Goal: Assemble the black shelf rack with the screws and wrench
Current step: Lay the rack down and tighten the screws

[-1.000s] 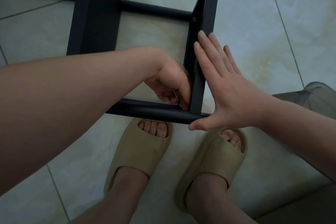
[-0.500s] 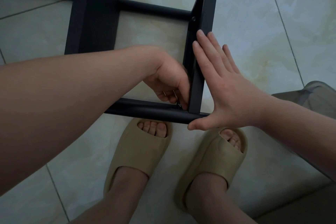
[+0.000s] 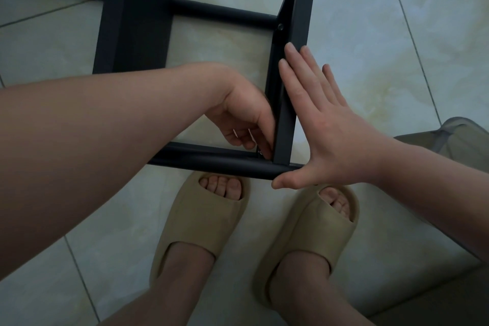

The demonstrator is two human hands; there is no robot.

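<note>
At rack | left grip pinches wrench | right grip flat on upright

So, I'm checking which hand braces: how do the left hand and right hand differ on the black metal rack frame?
The left hand curls its fingers, pinching a small metal piece; the right hand lies flat, fingers straight. The left hand works inside the black metal rack frame; the right hand presses the flat upright bar from outside. Both meet at one corner joint.
</note>
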